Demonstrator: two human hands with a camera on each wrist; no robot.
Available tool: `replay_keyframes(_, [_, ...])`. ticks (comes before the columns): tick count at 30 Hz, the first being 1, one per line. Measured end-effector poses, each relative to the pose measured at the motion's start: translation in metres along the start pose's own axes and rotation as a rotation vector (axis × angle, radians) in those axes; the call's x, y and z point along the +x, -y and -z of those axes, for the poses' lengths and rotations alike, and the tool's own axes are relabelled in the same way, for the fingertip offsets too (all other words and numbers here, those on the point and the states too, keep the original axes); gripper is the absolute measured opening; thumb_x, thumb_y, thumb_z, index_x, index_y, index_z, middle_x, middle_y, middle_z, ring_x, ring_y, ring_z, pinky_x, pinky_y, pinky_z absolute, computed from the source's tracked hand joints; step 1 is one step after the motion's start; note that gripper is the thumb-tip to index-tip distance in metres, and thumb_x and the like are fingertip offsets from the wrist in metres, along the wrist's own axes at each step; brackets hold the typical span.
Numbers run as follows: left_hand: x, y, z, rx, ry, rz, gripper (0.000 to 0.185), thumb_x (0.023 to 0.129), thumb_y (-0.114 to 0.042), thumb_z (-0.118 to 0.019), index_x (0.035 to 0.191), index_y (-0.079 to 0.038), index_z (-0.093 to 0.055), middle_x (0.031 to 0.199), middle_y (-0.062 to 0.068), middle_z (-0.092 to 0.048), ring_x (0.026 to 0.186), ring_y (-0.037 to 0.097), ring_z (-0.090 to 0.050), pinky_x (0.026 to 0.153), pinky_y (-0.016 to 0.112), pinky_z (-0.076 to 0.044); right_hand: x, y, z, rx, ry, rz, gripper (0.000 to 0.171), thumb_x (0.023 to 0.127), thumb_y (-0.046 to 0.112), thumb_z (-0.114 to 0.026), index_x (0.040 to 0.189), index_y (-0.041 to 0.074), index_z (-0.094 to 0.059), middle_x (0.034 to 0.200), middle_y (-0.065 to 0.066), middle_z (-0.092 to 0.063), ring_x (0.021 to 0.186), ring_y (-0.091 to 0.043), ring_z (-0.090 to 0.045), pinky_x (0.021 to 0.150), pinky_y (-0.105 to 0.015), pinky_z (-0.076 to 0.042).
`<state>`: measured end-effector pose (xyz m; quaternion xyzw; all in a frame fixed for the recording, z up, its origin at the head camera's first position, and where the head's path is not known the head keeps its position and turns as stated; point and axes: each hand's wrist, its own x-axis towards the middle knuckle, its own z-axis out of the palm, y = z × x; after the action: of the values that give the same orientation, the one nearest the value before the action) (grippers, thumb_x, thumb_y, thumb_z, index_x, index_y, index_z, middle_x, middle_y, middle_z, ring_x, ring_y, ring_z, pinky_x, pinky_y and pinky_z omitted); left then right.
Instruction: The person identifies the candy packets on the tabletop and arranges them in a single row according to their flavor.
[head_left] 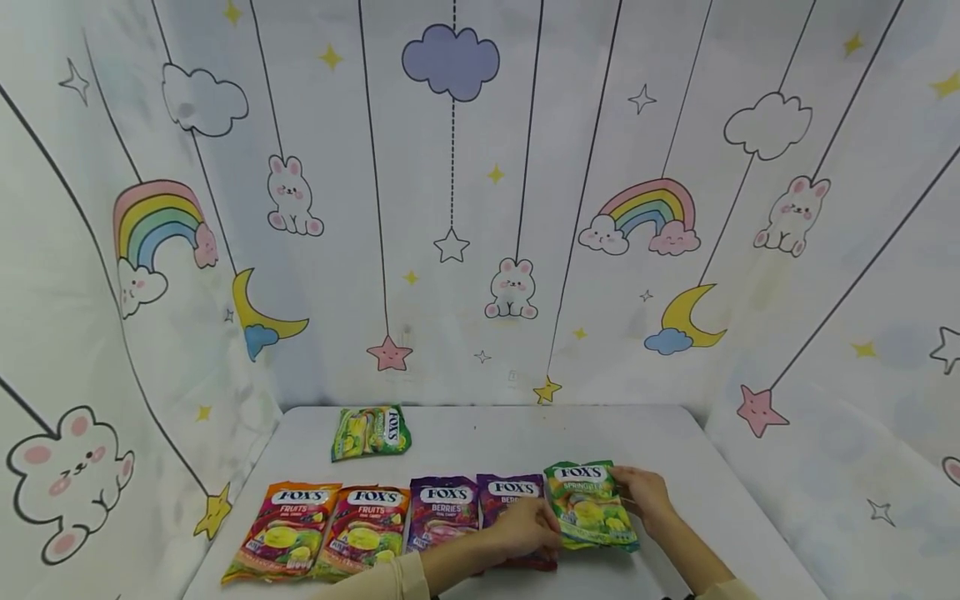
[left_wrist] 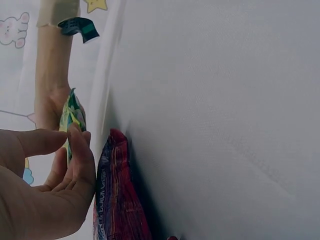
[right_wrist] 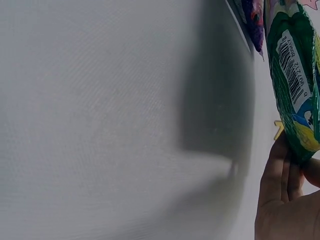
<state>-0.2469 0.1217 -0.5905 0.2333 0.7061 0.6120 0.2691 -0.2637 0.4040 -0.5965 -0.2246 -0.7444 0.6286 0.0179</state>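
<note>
A green FOX'S Spring Tea candy bag (head_left: 592, 510) is held upright-facing at the right end of a row of bags. My right hand (head_left: 643, 493) grips its right edge; the right wrist view shows its barcoded back (right_wrist: 294, 75) lifted off the surface, with the fingers (right_wrist: 275, 175) behind it. At its lower left edge, my left hand (head_left: 525, 529) appears to pinch the bag between thumb and fingers (left_wrist: 82, 160). That hand partly covers a purple Berries bag (head_left: 512, 492), whose side (left_wrist: 120, 195) shows below the fingers in the left wrist view.
Another purple Berries bag (head_left: 442, 508) and two orange Fruits bags, one (head_left: 363, 533) beside the other (head_left: 285, 529), lie to the left. A second green bag (head_left: 371, 432) lies sideways near the back of the white table (head_left: 480, 433). A printed curtain (head_left: 465, 167) surrounds the table.
</note>
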Motion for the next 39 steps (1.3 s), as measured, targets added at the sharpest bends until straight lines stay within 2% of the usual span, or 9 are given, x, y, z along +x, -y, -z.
replay_keyframes(6, [-0.006,-0.001,-0.003,-0.033,0.042,0.056,0.012,0.088,0.002,-0.075,0.097,-0.002,-0.067,0.080,0.012,-0.074,0.061,0.016,-0.069,0.059,0.033,-0.062,0.002,-0.003,-0.001,0.001,0.013,-0.020,0.049,0.103,0.029,-0.067,0.133,-0.009,-0.060,0.102,-0.008,-0.075,0.088,-0.018,-0.069,0.077,-0.034,-0.060])
replay_keyframes(14, [-0.009,0.001,-0.008,-0.042,0.042,0.069,0.011,0.088,0.005,-0.073,0.094,-0.002,-0.067,0.076,0.010,-0.072,0.058,0.014,-0.066,0.057,0.029,-0.060,0.004,-0.009,-0.004,0.001,0.031,-0.020,0.048,0.104,0.029,-0.066,0.131,-0.010,-0.061,0.101,-0.007,-0.076,0.088,-0.018,-0.070,0.078,-0.035,-0.060])
replay_keyframes(20, [-0.009,0.002,-0.010,-0.055,0.045,0.074,0.011,0.089,0.006,-0.072,0.092,-0.003,-0.067,0.080,0.012,-0.072,0.061,0.015,-0.069,0.060,0.032,-0.062,0.007,-0.012,-0.006,-0.010,0.038,-0.004,0.051,0.104,0.031,-0.066,0.132,-0.011,-0.060,0.102,-0.007,-0.075,0.089,-0.017,-0.070,0.079,-0.035,-0.060])
replay_keyframes(27, [-0.009,0.001,-0.005,-0.102,0.103,0.113,0.007,0.092,0.002,-0.069,0.099,-0.001,-0.068,0.089,0.015,-0.075,0.069,0.016,-0.073,0.066,0.031,-0.062,0.011,-0.014,-0.008,-0.023,0.012,-0.003,0.048,0.104,0.028,-0.065,0.132,-0.011,-0.060,0.106,-0.012,-0.074,0.089,-0.017,-0.069,0.076,-0.032,-0.059])
replay_keyframes(33, [-0.010,0.000,-0.004,-0.185,0.111,0.142,0.010,0.094,0.002,-0.069,0.103,0.003,-0.068,0.096,0.025,-0.075,0.081,0.028,-0.078,0.074,0.036,-0.064,0.014,-0.017,-0.009,-0.036,-0.001,-0.002,0.048,0.104,0.027,-0.065,0.132,-0.011,-0.060,0.106,-0.011,-0.074,0.089,-0.017,-0.068,0.075,-0.031,-0.058])
replay_keyframes(39, [-0.012,-0.001,-0.004,-0.240,0.136,0.177,0.014,0.095,0.001,-0.068,0.108,0.005,-0.068,0.100,0.027,-0.075,0.092,0.034,-0.078,0.078,0.036,-0.063,0.012,-0.019,-0.009,-0.075,-0.028,0.025,0.046,0.102,0.027,-0.066,0.129,-0.010,-0.063,0.106,-0.012,-0.073,0.089,-0.016,-0.066,0.074,-0.030,-0.055])
